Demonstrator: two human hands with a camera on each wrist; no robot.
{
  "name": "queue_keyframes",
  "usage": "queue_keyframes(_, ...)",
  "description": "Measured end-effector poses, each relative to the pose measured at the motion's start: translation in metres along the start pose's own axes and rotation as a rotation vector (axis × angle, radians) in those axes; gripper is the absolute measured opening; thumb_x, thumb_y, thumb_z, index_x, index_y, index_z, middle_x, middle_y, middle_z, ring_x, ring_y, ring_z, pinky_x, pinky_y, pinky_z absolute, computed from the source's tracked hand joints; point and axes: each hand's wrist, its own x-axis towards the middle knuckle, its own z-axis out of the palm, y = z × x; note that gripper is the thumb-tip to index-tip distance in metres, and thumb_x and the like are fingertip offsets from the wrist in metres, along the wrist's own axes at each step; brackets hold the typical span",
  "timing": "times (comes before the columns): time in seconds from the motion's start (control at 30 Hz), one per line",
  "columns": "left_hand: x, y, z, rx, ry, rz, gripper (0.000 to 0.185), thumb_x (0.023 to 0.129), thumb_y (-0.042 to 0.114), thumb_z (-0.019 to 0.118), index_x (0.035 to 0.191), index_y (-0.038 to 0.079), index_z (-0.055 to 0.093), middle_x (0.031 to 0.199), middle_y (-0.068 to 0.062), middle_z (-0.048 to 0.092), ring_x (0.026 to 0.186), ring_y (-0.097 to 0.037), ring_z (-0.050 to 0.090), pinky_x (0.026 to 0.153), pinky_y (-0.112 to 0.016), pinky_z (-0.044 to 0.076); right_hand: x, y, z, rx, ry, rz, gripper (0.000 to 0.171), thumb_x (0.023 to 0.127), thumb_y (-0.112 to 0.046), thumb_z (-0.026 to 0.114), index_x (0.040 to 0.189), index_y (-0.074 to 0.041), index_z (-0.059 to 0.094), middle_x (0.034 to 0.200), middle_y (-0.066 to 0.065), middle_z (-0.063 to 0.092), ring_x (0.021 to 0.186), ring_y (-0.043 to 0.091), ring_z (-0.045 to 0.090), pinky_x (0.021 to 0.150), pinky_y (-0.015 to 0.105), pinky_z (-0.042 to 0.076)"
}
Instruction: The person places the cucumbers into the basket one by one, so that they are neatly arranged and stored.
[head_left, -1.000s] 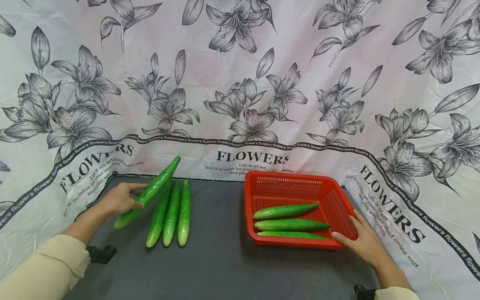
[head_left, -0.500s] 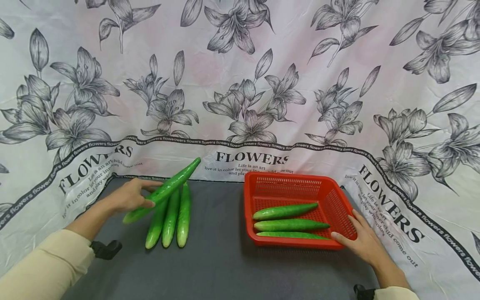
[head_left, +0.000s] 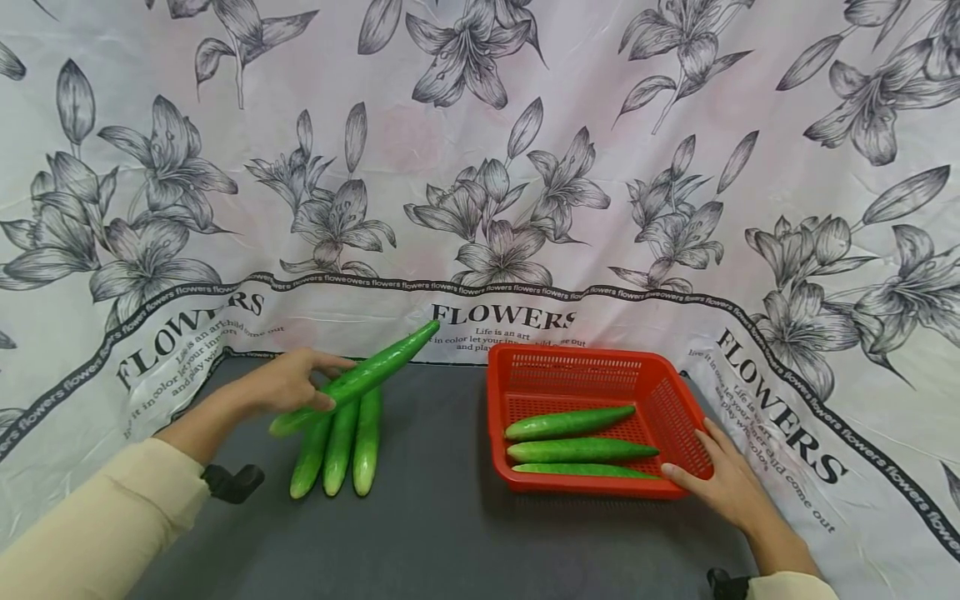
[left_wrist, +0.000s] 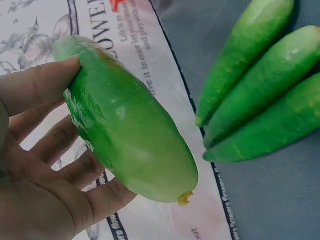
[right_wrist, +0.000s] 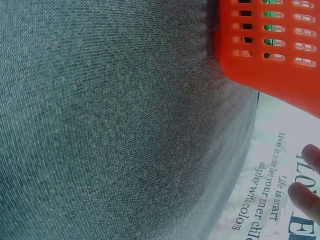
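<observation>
A cucumber is gripped in the left hand and has been carried up and rightward over the last second, away from the three cucumbers lying just below the grip on the grey surface, toward the red basket. The right hand stays flat and open-fingered against the basket's near corner.

Grey felt tabletop, white flower-printed cloth backdrop draped behind, even light
</observation>
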Motion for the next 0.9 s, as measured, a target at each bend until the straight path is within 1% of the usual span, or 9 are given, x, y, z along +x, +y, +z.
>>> queue_keyframes(0.17, 0.007, 0.013, 0.002, -0.004, -0.034, 0.027, 0.059, 0.071, 0.01, 0.07, 0.125, 0.018, 0.049, 0.118, -0.018, 0.047, 0.097, -0.03, 0.049, 0.064, -0.032, 0.046, 0.0, -0.001, 0.0, 0.0, 0.001, 0.0, 0.081, 0.074, -0.045, 0.063, 0.131, 0.003, 0.032, 0.139, 0.016, 0.018, 0.114, 0.042, 0.027, 0.081, 0.057, 0.026)
queue_keyframes(0.2, 0.009, 0.016, 0.002, -0.008, -0.041, 0.03, 0.059, 0.071, 0.01, 0.07, 0.125, 0.018, 0.049, 0.117, -0.017, 0.048, 0.092, -0.029, 0.051, 0.063, -0.032, 0.045, 0.0, -0.001, 0.0, 0.001, 0.003, -0.002, 0.081, 0.073, -0.045, 0.063, 0.131, 0.003, 0.032, 0.139, 0.016, 0.018, 0.114, 0.042, 0.027, 0.081, 0.057, 0.026)
queue_keyframes(0.33, 0.018, 0.028, 0.004, -0.003, -0.065, 0.072, 0.058, 0.071, 0.007, 0.069, 0.124, 0.019, 0.05, 0.116, -0.016, 0.049, 0.084, -0.025, 0.053, 0.059, -0.032, 0.045, 0.0, -0.002, -0.001, 0.003, 0.006, -0.007, 0.081, 0.073, -0.045, 0.063, 0.131, 0.003, 0.032, 0.139, 0.017, 0.018, 0.114, 0.042, 0.028, 0.081, 0.057, 0.026)
queue_keyframes(0.4, 0.022, 0.033, 0.005, 0.001, -0.076, 0.086, 0.057, 0.071, 0.006, 0.069, 0.124, 0.019, 0.05, 0.115, -0.014, 0.05, 0.085, -0.025, 0.054, 0.061, -0.032, 0.045, 0.0, -0.002, -0.001, 0.002, 0.003, -0.006, 0.081, 0.074, -0.045, 0.063, 0.131, 0.003, 0.032, 0.139, 0.017, 0.018, 0.114, 0.043, 0.028, 0.081, 0.057, 0.026)
queue_keyframes(0.43, 0.023, 0.036, 0.006, 0.004, -0.082, 0.094, 0.057, 0.072, 0.006, 0.069, 0.124, 0.019, 0.05, 0.116, -0.014, 0.05, 0.09, -0.026, 0.053, 0.063, -0.032, 0.046, 0.0, -0.002, -0.001, 0.001, 0.002, -0.005, 0.081, 0.074, -0.045, 0.063, 0.131, 0.003, 0.032, 0.139, 0.017, 0.018, 0.114, 0.043, 0.027, 0.081, 0.057, 0.027)
queue_keyframes(0.6, 0.031, 0.051, 0.008, 0.001, -0.101, 0.103, 0.057, 0.072, 0.006, 0.068, 0.124, 0.021, 0.05, 0.117, -0.01, 0.05, 0.101, -0.032, 0.05, 0.072, -0.034, 0.046, 0.0, -0.002, -0.001, 0.003, 0.003, -0.007, 0.081, 0.074, -0.046, 0.062, 0.131, 0.003, 0.032, 0.139, 0.017, 0.019, 0.114, 0.042, 0.028, 0.081, 0.057, 0.027)
queue_keyframes(0.7, 0.036, 0.06, 0.01, -0.002, -0.109, 0.105, 0.057, 0.072, 0.005, 0.068, 0.123, 0.022, 0.05, 0.117, -0.009, 0.05, 0.099, -0.03, 0.051, 0.072, -0.034, 0.046, 0.0, -0.002, -0.001, 0.006, 0.011, -0.013, 0.081, 0.073, -0.046, 0.063, 0.13, 0.003, 0.033, 0.138, 0.017, 0.019, 0.114, 0.042, 0.028, 0.081, 0.056, 0.027)
queue_keyframes(0.77, 0.04, 0.065, 0.012, -0.009, -0.114, 0.108, 0.057, 0.071, 0.005, 0.069, 0.123, 0.022, 0.051, 0.117, -0.009, 0.05, 0.094, -0.028, 0.053, 0.07, -0.033, 0.046, -0.001, -0.002, -0.001, 0.006, 0.011, -0.013, 0.081, 0.073, -0.046, 0.063, 0.13, 0.003, 0.033, 0.138, 0.017, 0.019, 0.114, 0.042, 0.028, 0.081, 0.057, 0.026)
queue_keyframes(0.9, 0.048, 0.074, 0.016, -0.015, -0.114, 0.11, 0.058, 0.071, 0.006, 0.07, 0.123, 0.025, 0.051, 0.117, -0.007, 0.05, 0.093, -0.023, 0.052, 0.069, -0.032, 0.046, -0.001, -0.002, 0.0, 0.002, 0.002, -0.009, 0.081, 0.074, -0.046, 0.062, 0.131, 0.003, 0.033, 0.139, 0.016, 0.019, 0.115, 0.042, 0.027, 0.081, 0.057, 0.026)
